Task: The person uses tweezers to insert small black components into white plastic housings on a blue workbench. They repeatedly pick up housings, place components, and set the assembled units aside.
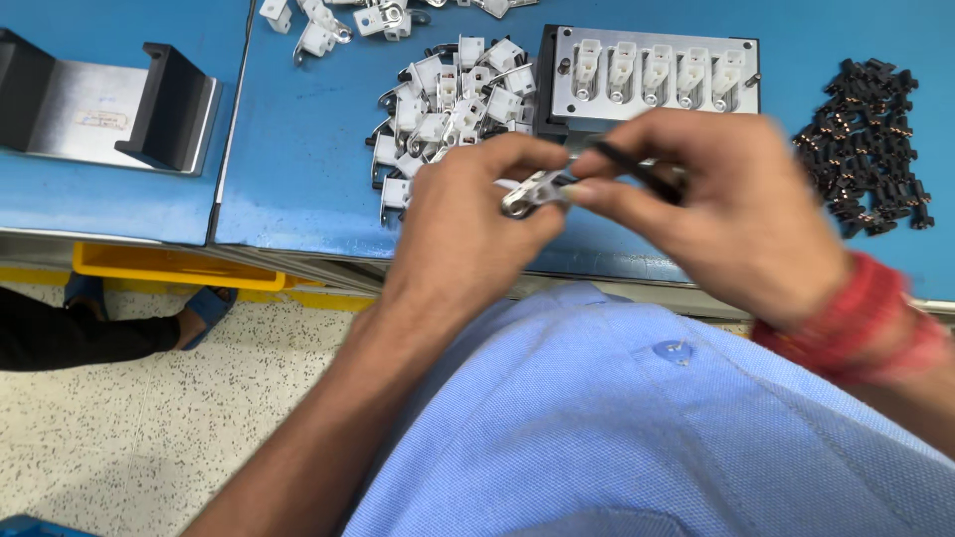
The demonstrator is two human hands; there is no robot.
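Fingers (pixel 525 159) of the left hand (pixel 468 219) are closed on a small white part (pixel 532 191) with a shiny metal clip. They pinch it from above and below. The right hand (pixel 716 209) is just beside it, and its fingers are closed on a thin black piece (pixel 637 169). The tip of that black piece touches the white part. Both hands are up in the air, over the near edge of the blue surface (pixel 298 149). The right hand is blurry, so I cannot tell just how the black piece sits in it. A red band (pixel 856 318) is around the right wrist.

Behind the hands lies a pile of white parts (pixel 448 99) with metal clips. Next to the pile, on the right, is a grey tray (pixel 657 38) with 5 white parts standing in a row. Far to the right is a heap of small black pieces (pixel 865 139). On the left, well apart from the hands, sits a metal holder (pixel 99 109) with 2 black ends. A yellow bin (pixel 169 267) shows under the surface. Another person's foot in a blue sandal (pixel 204 308) is on the speckled floor (pixel 149 428).
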